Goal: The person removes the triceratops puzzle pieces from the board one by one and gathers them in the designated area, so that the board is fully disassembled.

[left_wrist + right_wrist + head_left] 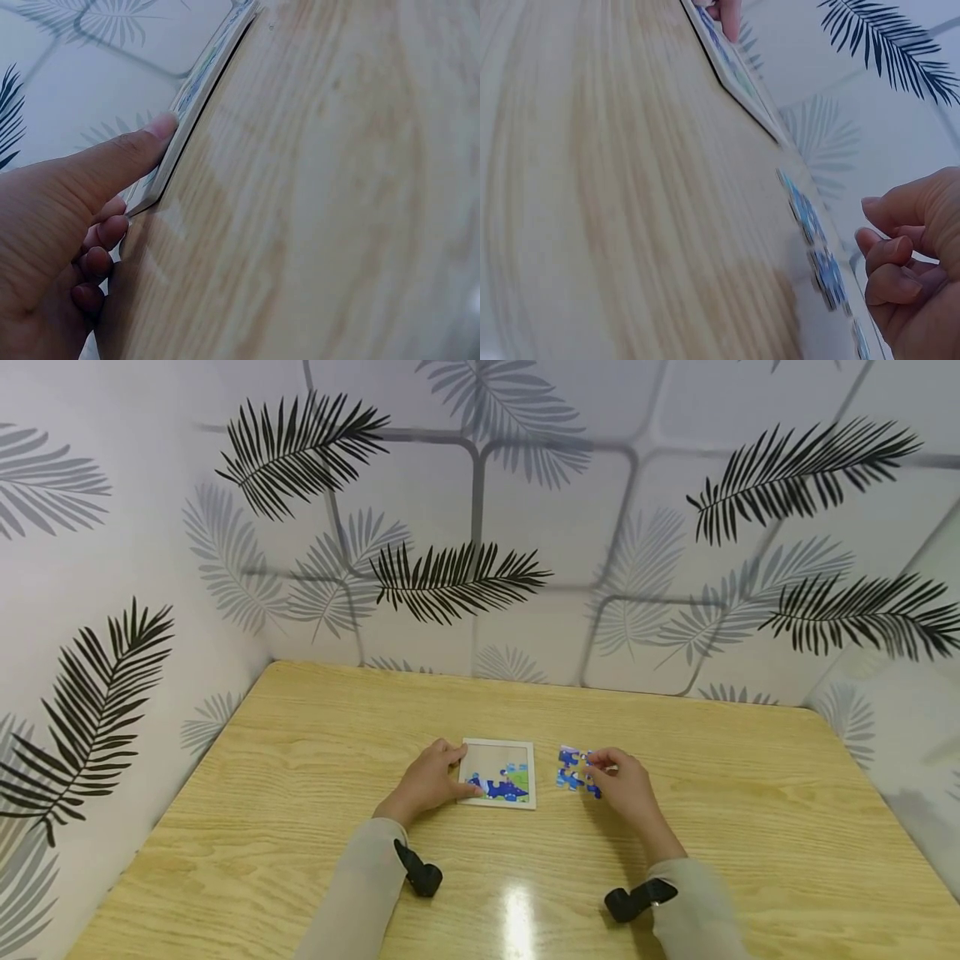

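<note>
A white-framed puzzle tray (497,806) lies on the table, with blue and green pieces fitted along its lower and right parts. My left hand (431,783) grips its left side; in the left wrist view the thumb of that hand (82,217) presses on the rim (180,142) and the other fingers curl beside the corner. Right of the tray lie several loose blue puzzle pieces (568,779). Above them is my right hand (624,783), partly covering them. In the right wrist view this hand (915,262) has bent fingers beside the pieces (829,277), with no piece visible between thumb and forefinger.
The light wooden table (315,727) extends around the tray and loose pieces. Behind it stands a pale wall (427,493) with a leaf pattern, and another patterned wall meets it on the left. Black wrist cameras (425,878) are worn over both sleeves.
</note>
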The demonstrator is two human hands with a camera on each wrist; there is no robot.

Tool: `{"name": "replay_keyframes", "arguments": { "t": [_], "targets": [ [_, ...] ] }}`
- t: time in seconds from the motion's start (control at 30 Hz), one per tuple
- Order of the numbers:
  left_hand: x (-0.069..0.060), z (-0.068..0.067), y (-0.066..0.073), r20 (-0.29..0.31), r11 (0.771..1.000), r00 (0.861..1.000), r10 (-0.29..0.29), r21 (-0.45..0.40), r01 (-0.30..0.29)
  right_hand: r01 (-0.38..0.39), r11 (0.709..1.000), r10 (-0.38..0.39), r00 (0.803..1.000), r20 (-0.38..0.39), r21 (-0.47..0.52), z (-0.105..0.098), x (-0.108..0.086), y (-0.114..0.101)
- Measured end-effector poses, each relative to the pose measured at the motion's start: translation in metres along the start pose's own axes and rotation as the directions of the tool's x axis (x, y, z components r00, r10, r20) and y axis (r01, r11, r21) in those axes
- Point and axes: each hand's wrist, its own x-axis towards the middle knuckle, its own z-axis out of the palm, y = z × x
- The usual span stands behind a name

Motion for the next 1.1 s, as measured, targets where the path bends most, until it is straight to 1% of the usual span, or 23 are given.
{"name": "replay_keyframes", "arguments": {
  "t": [0.2, 0.33, 0.57, 0.83, 1.0, 1.1],
  "targets": [
    [0.000, 0.000, 0.000, 0.001, 1.000, 1.000, 0.001, 0.005, -0.001, 0.045, 0.999, -0.046, 0.998, 0.045, 0.029, 0.018, 0.004, -0.012],
    [0.000, 0.000, -0.001, 0.000, 1.000, 1.000, -0.001, 0.003, 0.001, 0.079, 0.996, -0.081, 0.995, 0.058, 0.031, 0.033, 0.006, -0.019],
    [0.001, 0.000, -0.001, -0.005, 1.000, 1.000, 0.006, 0.014, -0.006, 0.086, 0.996, -0.089, 0.990, 0.113, 0.026, 0.052, 0.007, -0.032],
    [0.001, 0.002, -0.003, -0.004, 1.000, 1.000, 0.016, 0.007, -0.016, 0.061, 0.998, -0.059, 0.988, 0.142, -0.005, 0.063, 0.007, -0.035],
    [0.001, 0.002, -0.004, -0.003, 1.000, 1.000, 0.020, 0.005, -0.020, 0.077, 0.997, -0.072, 0.986, 0.151, -0.025, 0.066, 0.007, -0.037],
    [0.001, 0.001, -0.004, -0.003, 1.000, 1.000, 0.022, 0.010, -0.022, 0.072, 0.997, -0.065, 0.985, 0.160, -0.038, 0.067, 0.008, -0.038]
  ]
}}
